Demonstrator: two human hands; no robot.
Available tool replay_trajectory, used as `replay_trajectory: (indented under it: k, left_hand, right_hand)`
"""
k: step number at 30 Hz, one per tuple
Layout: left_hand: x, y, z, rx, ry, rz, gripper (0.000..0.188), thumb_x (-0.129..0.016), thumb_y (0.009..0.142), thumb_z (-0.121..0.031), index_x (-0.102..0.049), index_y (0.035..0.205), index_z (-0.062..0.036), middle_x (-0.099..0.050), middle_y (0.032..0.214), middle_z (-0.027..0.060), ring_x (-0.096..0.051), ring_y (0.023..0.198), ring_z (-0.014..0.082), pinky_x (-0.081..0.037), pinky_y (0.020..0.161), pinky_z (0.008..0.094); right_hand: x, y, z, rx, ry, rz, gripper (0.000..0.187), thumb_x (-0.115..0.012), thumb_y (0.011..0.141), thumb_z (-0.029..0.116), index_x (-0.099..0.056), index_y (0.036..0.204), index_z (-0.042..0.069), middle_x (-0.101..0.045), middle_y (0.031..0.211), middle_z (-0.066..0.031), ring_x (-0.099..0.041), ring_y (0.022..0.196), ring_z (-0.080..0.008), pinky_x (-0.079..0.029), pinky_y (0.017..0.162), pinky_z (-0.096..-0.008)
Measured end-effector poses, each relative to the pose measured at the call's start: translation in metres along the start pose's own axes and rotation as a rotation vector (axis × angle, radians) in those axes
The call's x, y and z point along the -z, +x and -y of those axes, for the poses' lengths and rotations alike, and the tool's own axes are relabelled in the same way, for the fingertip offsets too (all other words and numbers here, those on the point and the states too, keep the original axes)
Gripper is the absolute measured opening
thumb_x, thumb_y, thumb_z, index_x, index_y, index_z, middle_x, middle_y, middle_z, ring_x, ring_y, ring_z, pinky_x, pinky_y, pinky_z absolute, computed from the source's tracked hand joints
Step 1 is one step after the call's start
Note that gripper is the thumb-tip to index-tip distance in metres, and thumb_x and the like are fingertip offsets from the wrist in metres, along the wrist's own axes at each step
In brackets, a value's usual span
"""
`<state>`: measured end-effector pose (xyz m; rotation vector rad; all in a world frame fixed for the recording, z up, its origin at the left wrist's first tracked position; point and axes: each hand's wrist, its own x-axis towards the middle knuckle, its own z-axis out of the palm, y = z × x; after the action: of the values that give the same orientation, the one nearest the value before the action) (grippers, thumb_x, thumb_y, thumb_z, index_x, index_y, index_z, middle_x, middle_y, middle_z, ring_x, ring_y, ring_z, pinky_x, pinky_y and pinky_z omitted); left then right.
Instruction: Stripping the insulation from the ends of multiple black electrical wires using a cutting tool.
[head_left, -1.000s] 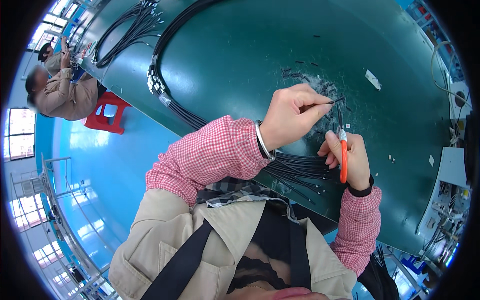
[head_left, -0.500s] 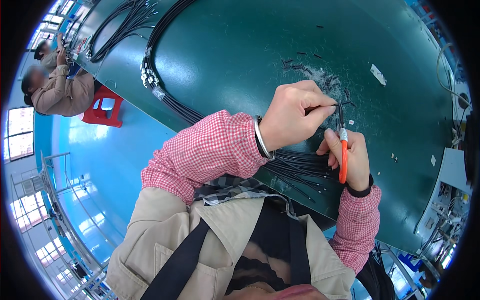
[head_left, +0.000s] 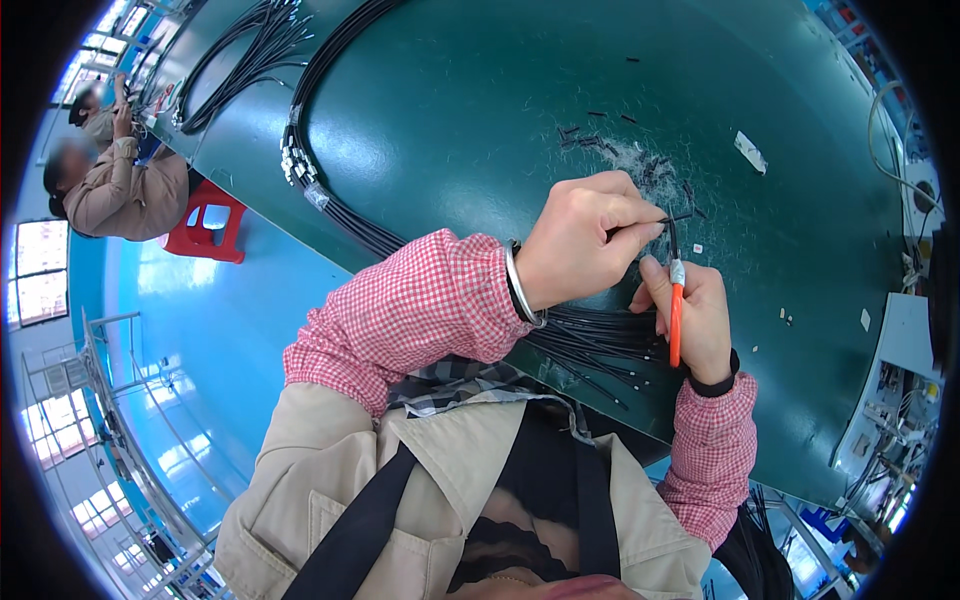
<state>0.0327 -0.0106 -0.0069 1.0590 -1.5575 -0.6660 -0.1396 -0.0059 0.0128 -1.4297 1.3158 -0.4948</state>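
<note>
My left hand (head_left: 585,240) is closed in a pinch, with a thin black cable (head_left: 682,217) end sticking out past the fingertips. In my right hand (head_left: 708,325) is an orange-handled hand tool (head_left: 676,322), its dark narrow jaws pointing up to the cable end. Silver wrapping covers the tool's joint. Whether the jaws touch the cable I cannot tell. Below both hands a bundle of black cables (head_left: 590,335) lies along the table's near edge, its loose ends fanned out. Short black tube pieces (head_left: 590,142) and pale fibres are scattered just beyond my hands.
The green table (head_left: 480,130) also bears a long curved cable run (head_left: 318,110) with white-tipped ends and another cable bundle (head_left: 245,60) at far left. A white scrap (head_left: 750,152) lies to the right. Two people sit at the left, near a red stool (head_left: 205,222).
The orange handle has turned slightly and shows narrower. Both hands keep their hold, close to where they were. The whole view has shifted a little.
</note>
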Motion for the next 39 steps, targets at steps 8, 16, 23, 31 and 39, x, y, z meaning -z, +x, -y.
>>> replay_trajectory:
  k: [8, 16, 23, 31, 39]
  left_hand:
    - [0.003, 0.001, -0.003, 0.107, -0.101, 0.007, 0.012, -0.066, 0.074, 0.004, -0.071, 0.084, 0.0003, -0.061, 0.074, 0.0044, -0.048, 0.055, 0.0098, -0.036, 0.049, 0.0212]
    - [0.001, -0.001, -0.003, 0.14, -0.113, 0.108, 0.01, -0.066, 0.075, 0.002, -0.07, 0.084, 0.0006, -0.06, 0.073, 0.0041, -0.048, 0.057, 0.0101, -0.037, 0.05, 0.0215]
    - [-0.002, 0.001, 0.0, 0.243, -0.334, 0.219, 0.006, -0.065, 0.08, -0.001, -0.07, 0.083, 0.0011, -0.059, 0.072, 0.0032, -0.047, 0.056, 0.0101, -0.037, 0.05, 0.0206]
    - [0.015, 0.006, 0.007, 0.9, -1.062, 0.451, 0.01, -0.064, 0.084, -0.004, -0.069, 0.089, 0.0025, -0.059, 0.07, 0.0034, -0.045, 0.053, 0.0087, -0.036, 0.048, 0.0183]
    - [0.008, 0.004, 0.001, 0.74, -0.776, 0.207, 0.018, -0.066, 0.083, -0.006, -0.067, 0.097, 0.005, -0.062, 0.073, 0.0063, -0.052, 0.056, 0.0083, -0.042, 0.051, 0.0156]
  right_hand:
    - [0.005, -0.006, 0.01, 0.089, 0.121, -0.173, 0.027, -0.065, 0.087, 0.022, -0.066, 0.073, -0.001, -0.063, 0.064, -0.0068, -0.05, 0.049, -0.0101, -0.04, 0.047, -0.0208]
    - [-0.006, 0.001, 0.016, 0.201, 0.413, -0.267, 0.012, -0.063, 0.087, 0.009, -0.068, 0.086, -0.002, -0.066, 0.075, -0.0094, -0.05, 0.055, -0.0063, -0.039, 0.048, -0.0162]
    - [-0.012, 0.004, 0.007, 0.192, 0.775, -0.293, 0.011, -0.063, 0.087, 0.007, -0.067, 0.088, -0.003, -0.066, 0.084, -0.013, -0.045, 0.053, -0.0058, -0.038, 0.049, -0.0162]
    - [0.012, 0.019, -0.011, 0.283, 1.109, -0.116, 0.012, -0.062, 0.086, 0.006, -0.064, 0.093, -0.004, -0.065, 0.098, -0.0202, -0.044, 0.054, -0.0066, -0.039, 0.05, -0.0164]
    - [0.016, 0.015, 0.005, 0.215, 0.215, -0.43, 0.022, -0.063, 0.085, 0.005, -0.066, 0.105, -0.003, -0.068, 0.096, -0.0131, -0.049, 0.054, -0.0057, -0.039, 0.05, -0.0156]
